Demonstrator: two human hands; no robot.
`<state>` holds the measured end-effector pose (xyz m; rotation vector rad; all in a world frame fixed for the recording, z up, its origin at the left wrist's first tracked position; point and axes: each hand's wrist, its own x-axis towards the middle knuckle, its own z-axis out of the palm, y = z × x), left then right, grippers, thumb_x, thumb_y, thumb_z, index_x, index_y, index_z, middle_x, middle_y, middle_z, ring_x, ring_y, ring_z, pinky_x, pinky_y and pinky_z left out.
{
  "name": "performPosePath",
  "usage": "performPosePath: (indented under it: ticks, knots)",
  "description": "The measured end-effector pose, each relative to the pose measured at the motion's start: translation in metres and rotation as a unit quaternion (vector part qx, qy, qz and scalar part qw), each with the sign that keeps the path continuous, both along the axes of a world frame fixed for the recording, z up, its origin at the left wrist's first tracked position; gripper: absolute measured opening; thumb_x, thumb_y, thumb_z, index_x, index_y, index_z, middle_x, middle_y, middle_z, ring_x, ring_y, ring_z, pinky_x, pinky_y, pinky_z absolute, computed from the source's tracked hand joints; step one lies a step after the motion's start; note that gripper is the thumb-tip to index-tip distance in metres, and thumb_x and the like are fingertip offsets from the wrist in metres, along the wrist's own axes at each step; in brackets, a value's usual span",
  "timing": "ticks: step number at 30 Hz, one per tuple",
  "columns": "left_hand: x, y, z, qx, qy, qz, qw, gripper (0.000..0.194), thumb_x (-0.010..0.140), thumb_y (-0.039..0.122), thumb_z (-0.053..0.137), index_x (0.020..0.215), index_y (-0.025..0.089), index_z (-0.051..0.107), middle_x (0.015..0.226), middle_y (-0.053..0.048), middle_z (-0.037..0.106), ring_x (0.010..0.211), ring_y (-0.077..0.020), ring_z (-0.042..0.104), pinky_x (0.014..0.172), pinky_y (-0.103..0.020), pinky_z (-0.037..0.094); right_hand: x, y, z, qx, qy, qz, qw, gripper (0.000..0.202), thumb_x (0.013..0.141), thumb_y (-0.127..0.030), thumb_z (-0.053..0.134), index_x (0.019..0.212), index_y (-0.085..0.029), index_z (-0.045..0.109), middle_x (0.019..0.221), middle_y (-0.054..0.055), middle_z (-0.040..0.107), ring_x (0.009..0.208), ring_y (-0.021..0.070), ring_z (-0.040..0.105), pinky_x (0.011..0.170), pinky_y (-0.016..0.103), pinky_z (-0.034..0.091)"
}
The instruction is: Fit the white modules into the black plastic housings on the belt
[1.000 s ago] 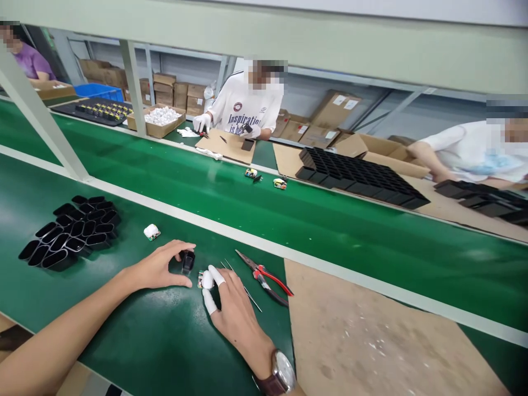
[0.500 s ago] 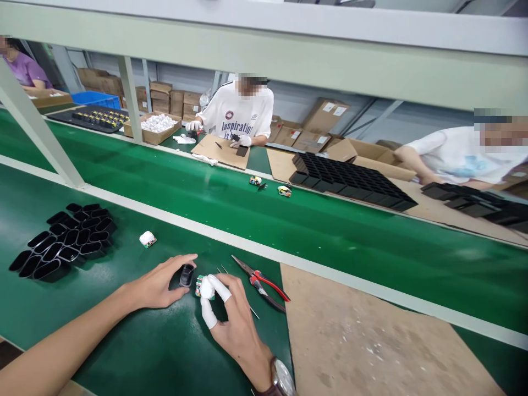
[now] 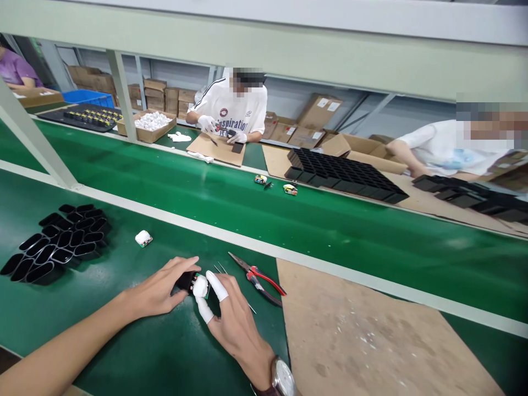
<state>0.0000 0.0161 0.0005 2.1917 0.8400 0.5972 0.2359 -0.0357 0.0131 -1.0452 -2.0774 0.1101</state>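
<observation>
My left hand (image 3: 160,289) holds a small black case (image 3: 185,281) between thumb and fingers, its mouth facing right. With white-covered thumb and forefinger, my right hand (image 3: 231,313) grips a small circuit board (image 3: 200,286) topped with a white blob. The board's left end is at the case's mouth; how far inside it reaches is hidden. Pliers with red and black handles (image 3: 258,279) lie right of my right hand, beside thin metal tools (image 3: 251,308). Another white-topped board (image 3: 143,238) rests on the green table behind my left hand.
Several black cases (image 3: 64,239) stand at the left. Brown cardboard (image 3: 371,341) covers the right of the table. Beyond a pale rail (image 3: 173,219), two boards (image 3: 290,190) lie on the green belt (image 3: 214,187). A gloved person (image 3: 235,110) works opposite; two others sit farther off.
The case and the board have come together, and the case has turned toward the board. On the belt, the two boards have shifted slightly right. The person opposite has brought both hands closer together.
</observation>
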Motion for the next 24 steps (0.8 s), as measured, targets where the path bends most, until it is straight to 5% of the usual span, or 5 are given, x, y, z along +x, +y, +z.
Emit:
performPosePath:
  ticks: [13,24]
  knots:
    - [0.005,-0.001,0.001,0.054,0.009,-0.004,0.998,0.086,0.099,0.007,0.056,0.168,0.037,0.013,0.149,-0.007,0.058,0.139,-0.0282,0.045,0.118,-0.052,0.044,0.008,-0.003,-0.005,-0.062,-0.054,0.002,0.997,0.055,0.102,-0.011,0.052,0.155,-0.019,0.038,0.123,0.015,0.064,0.105,0.0324,0.063,0.085,0.049,0.060]
    - [0.008,-0.004,0.004,0.021,-0.005,-0.005,1.000,0.080,0.101,0.013,0.063,0.165,0.036,0.021,0.141,-0.011,0.060,0.136,-0.0269,0.050,0.115,-0.052,0.051,0.010,-0.002,0.008,-0.022,-0.075,0.015,0.997,0.058,0.106,-0.015,0.049,0.161,-0.016,0.031,0.123,0.017,0.067,0.107,0.0317,0.065,0.088,0.049,0.064]
